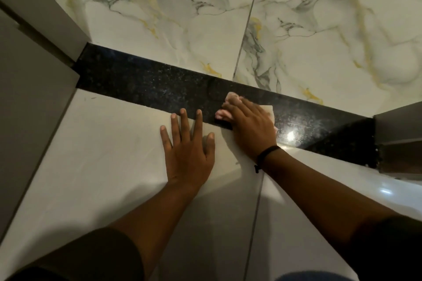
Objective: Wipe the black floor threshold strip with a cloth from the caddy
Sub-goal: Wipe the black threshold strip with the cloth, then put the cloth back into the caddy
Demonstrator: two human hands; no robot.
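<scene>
Cloth (269,110) is being pressed flat against the black threshold strip (148,84) by the right hand (247,125), whose grip is spread over it with fingers extended rather than clenched; pale corners of the fabric are being left exposed at 12 o'clock and 3 o'clock of the hand. The strip is being crossed by the view from 9 o'clock to 4 o'clock, between the marbled floor tiles (205,18) and the plain pale tiles (91,143). The left hand (188,150) is being held open, grip released, palm down on the plain tiles (fingertips just reaching the strip's near edge) at 9 o'clock of the right hand. A dark band (267,153) is being worn on the right wrist.
</scene>
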